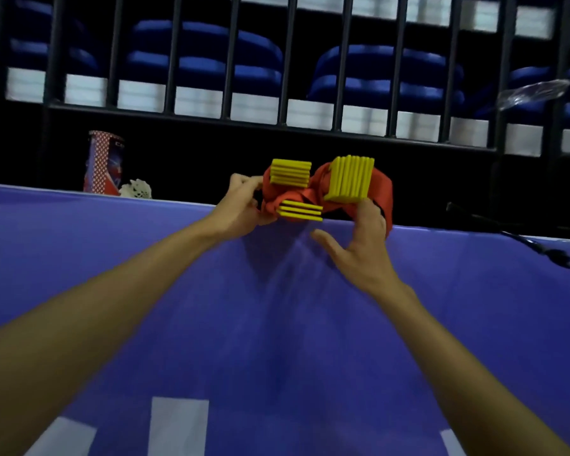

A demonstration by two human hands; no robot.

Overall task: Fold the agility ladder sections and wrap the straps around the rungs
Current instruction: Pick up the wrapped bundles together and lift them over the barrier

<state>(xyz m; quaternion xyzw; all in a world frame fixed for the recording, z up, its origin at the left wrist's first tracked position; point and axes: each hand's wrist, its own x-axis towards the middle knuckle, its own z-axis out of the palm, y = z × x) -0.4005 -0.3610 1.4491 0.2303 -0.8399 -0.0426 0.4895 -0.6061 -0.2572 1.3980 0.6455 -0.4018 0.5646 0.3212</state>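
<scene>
So the folded-up agility ladder (pixel 310 196) is way out at 12 o'clock, right on the far edge of the purple cloth-covered surface (pixel 277 324). It's bunched into three stacks of yellow rungs (pixel 351 179): one at the top left, a flatter one low in the middle, and a bigger one standing on edge on the right. The red straps (pixel 384 192) are looped around and between them.

The left hand (pixel 241 209) is on the 9 o'clock side of the bundle, fingers curled in and pinching the strap there. The right hand (pixel 362 248) is at the bundle's 5 o'clock. The thumb (pixel 323 240) sticks out to the side, not touching anything, and one finger runs up against the bottom of the big rung stack. The other fingertips disappear behind the strap, so I honestly can't tell if that hand is gripping or just propping it up.

Other stuff: a polka-dot paper cup (pixel 103 162) at about 10 o'clock past the far edge, with a white lacy thing (pixel 136 189) just beside it. There's a blurry black object (pixel 540 250) at 2 o'clock. Behind it all there's a dark railing (pixel 231 60) with blue seats (pixel 375 70) behind it.
</scene>
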